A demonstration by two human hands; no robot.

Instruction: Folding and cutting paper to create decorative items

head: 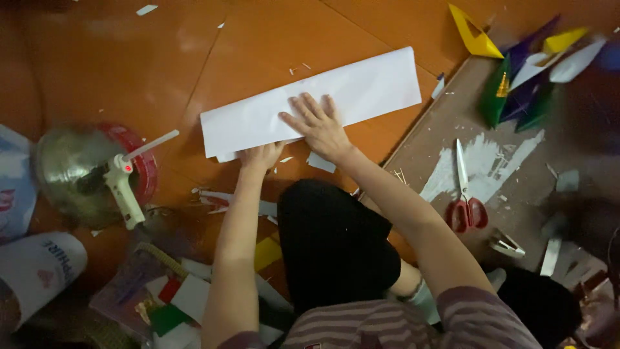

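A long folded white paper sheet [310, 103] lies slanted on the orange floor [129, 64]. My right hand [318, 126] presses flat on its lower middle, fingers spread. My left hand [259, 155] pinches the paper's near edge just left of the right hand, fingers curled onto it. Small white paper scraps [321, 162] lie beside my wrists.
A white glue gun [123, 178] rests on a round metal bowl [71, 168] at left. Red-handled scissors [465, 200] lie on a brown board [516, 187] at right. Folded coloured paper shapes [516, 77] sit at top right. Coloured paper pieces [174, 297] lie near my left elbow.
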